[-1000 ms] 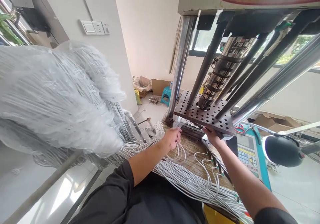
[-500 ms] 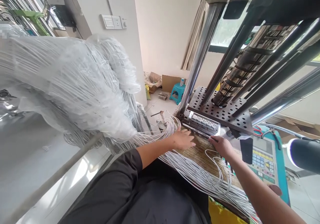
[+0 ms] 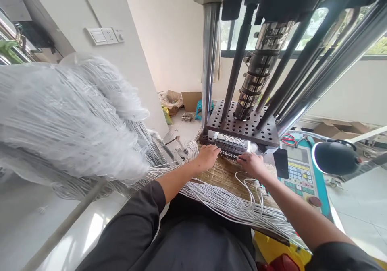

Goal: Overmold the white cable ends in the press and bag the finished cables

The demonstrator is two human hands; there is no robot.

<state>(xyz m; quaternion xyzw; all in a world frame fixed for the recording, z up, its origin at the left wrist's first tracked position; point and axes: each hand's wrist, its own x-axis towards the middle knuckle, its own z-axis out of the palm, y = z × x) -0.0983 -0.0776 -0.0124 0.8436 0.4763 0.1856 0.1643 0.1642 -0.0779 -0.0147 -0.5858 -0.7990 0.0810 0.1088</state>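
A flat metal mould (image 3: 232,146) with a row of pale strips on it lies under the drilled plate of a press (image 3: 244,122). At the mould's left front corner is my left hand (image 3: 208,157), its fingers curled together against the edge. My right hand (image 3: 252,164) pinches the right front part of the mould, near an upright pale bar. Fingertips of both hands are partly hidden. Long white cables (image 3: 223,196) run across the wooden bench top (image 3: 225,174) below my wrists, and a few loop up beside my right hand.
To the left hang big cable bundles wrapped in clear plastic (image 3: 69,122), above a grey pipe (image 3: 69,222). On the right stand a teal control panel (image 3: 302,174) and a black lamp (image 3: 337,158). Cardboard boxes (image 3: 172,102) and a blue stool (image 3: 198,110) are on the floor behind.
My left hand has moved from the bench forward to the mould's edge, its spread fingers now curled. The right hand stays at the mould. The view has turned to the right.
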